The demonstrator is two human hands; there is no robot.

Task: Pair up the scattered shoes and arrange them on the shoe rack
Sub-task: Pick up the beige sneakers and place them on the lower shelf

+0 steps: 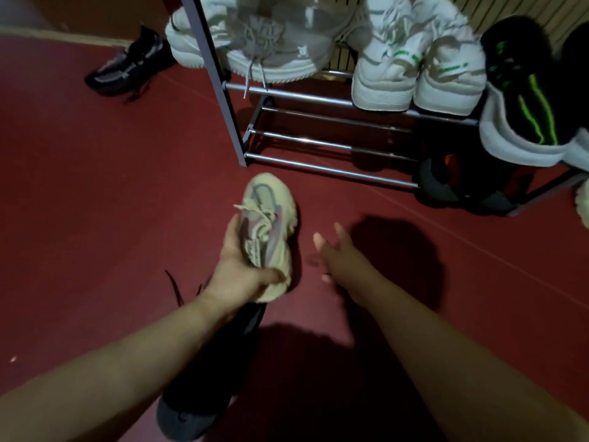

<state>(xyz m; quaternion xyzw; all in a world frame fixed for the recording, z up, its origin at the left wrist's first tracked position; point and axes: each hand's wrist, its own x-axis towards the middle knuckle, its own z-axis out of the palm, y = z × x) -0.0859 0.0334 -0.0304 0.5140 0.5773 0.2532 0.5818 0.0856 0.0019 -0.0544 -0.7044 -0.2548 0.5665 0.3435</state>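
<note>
My left hand [237,271] grips a cream sneaker [271,218] by its heel and side, holding it above the red floor with the toe pointing toward the shoe rack [296,95]. To its right, my right hand [338,250] is open with fingers spread and holds nothing. A dark shoe [204,378] lies on the floor under my left forearm. On the rack's upper bars sit a grey-white pair [255,43], a white pair with green marks [417,65], and a black shoe with green stripes [529,100]. Dark shoes [452,180] rest on the bottom bars at the right.
A black sneaker [127,68] lies alone on the floor at the far left near the wall. The rack's lower left bars [318,148] hold nothing. Part of a pale shoe [584,202] shows at the right edge.
</note>
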